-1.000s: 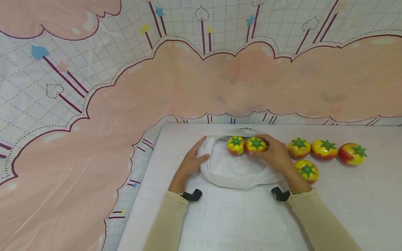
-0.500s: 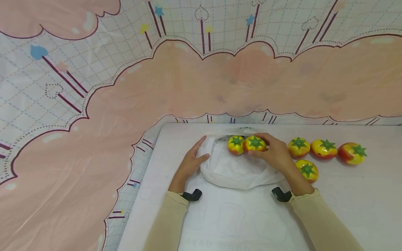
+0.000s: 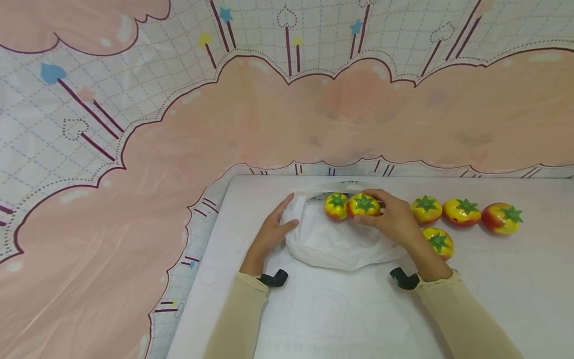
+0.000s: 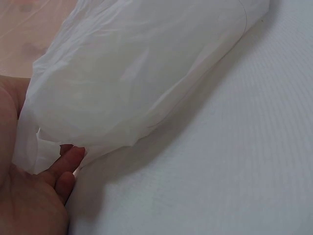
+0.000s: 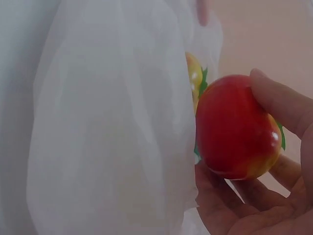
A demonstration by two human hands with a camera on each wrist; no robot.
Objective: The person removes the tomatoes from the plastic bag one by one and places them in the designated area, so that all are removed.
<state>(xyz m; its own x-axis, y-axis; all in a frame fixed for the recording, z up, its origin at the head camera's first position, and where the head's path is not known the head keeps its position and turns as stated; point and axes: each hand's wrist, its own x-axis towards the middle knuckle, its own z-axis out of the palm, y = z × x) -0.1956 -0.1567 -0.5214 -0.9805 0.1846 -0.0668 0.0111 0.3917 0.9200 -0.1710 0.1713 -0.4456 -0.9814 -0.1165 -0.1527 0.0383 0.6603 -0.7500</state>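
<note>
A white plastic bag (image 3: 332,247) lies spread on the table, its mouth held wide. My left hand (image 3: 271,230) grips the bag's left edge; in the left wrist view its fingers (image 4: 68,159) curl at the thin plastic. My right hand (image 3: 396,217) pinches a glossy yellow-and-red toy tomato (image 3: 363,205) with a green star-shaped top, over the bag's mouth. In the right wrist view this tomato's red underside (image 5: 234,127) shows between thumb and fingers. Beside it, at the mouth's far side, sits a second toy tomato (image 3: 336,206), partly hidden by the bag in the right wrist view.
Several more toy tomatoes stand right of my right hand: three in a row, the rightmost tomato (image 3: 501,219) tilted, and one nearer tomato (image 3: 438,243) by my wrist. A patterned cloth (image 3: 314,119) hangs behind the white table (image 3: 314,309).
The held tomato has shifted very slightly left, toward the other tomato, with my right hand. My left hand keeps its hold on the bag. The other tomatoes stay in place.
</note>
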